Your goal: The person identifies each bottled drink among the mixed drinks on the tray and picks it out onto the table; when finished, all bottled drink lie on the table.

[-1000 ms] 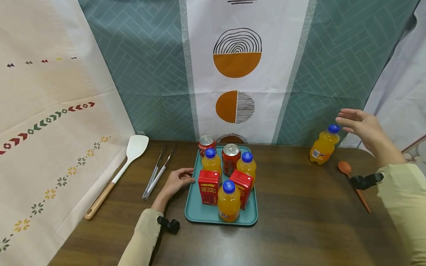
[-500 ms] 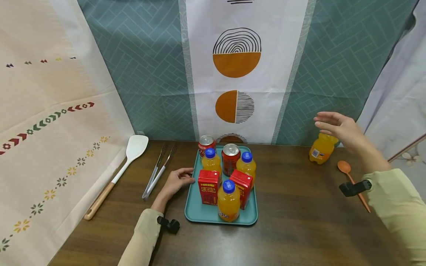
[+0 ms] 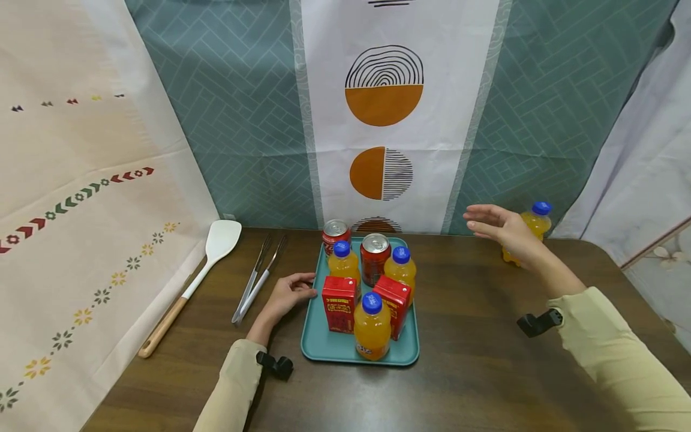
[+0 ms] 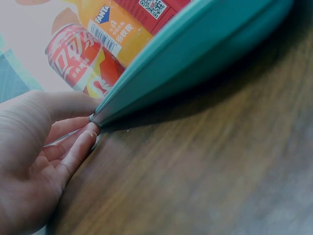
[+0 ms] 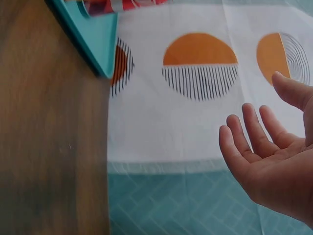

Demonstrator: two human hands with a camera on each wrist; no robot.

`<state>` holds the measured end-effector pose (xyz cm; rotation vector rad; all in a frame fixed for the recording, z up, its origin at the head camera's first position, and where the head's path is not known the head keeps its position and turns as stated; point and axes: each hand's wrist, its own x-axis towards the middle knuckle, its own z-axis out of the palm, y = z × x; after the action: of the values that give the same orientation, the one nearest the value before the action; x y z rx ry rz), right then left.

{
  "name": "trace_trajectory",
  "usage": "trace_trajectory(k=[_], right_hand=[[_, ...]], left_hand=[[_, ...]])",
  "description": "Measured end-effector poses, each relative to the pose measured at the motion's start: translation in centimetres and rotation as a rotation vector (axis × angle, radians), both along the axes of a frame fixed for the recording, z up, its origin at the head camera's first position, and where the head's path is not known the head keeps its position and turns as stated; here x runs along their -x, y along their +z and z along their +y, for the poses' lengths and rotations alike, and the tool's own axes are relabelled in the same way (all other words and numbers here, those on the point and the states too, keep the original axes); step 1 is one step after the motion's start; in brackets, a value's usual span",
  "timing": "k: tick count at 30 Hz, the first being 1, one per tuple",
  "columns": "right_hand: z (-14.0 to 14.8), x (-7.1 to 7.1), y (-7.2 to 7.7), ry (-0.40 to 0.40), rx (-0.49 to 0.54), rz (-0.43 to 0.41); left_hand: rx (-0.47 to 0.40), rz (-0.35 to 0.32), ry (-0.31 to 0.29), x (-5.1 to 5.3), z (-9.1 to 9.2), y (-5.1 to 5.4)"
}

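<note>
Head view: At center frame, the left hand (image 3: 288, 297) holds the left rim of a loaded tray (image 3: 315, 350); a tug could topple the front bottle (image 3: 372, 329). At right, the empty right hand (image 3: 507, 231) hangs before a lone bottle (image 3: 540, 225), which a backward swing might clip. Brown wooden desk (image 3: 475, 372), patterned cloth (image 3: 259, 102) behind.

Left wrist view: Narrow grip, rim pinched at left.

Right wrist view: Wide grip, fingers loose; desk at left, cloth beyond.
</note>
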<state>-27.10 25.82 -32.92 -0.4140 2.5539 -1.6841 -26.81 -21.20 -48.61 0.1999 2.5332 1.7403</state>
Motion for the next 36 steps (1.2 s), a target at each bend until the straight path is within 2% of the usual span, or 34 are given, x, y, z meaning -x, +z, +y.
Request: trace_trajectory(k=[15,22,29,33,36], right_hand=[[-5.2,-1.0,-2.2,0.071,0.001,-0.038],[-6.5,-0.9,-3.2,0.083,-0.039,-0.054],[-8.1,-0.9,-4.3,0.120,0.007,-0.041],[-9.0,-1.0,-4.4,0.160,0.038,-0.044],[-9.1,-1.2,-4.4,0.170,0.050,-0.056]], left_hand=[[0.007,0.017,0.002,-0.1,0.1,-0.4],[-0.004,0.011,0.008,-0.1,0.2,0.1],[-0.007,0.005,0.011,-0.3,0.0,0.1],[-0.012,-0.001,0.025,-0.4,-0.2,-0.1],[-0.001,0.007,0.012,-0.1,0.1,0.0]])
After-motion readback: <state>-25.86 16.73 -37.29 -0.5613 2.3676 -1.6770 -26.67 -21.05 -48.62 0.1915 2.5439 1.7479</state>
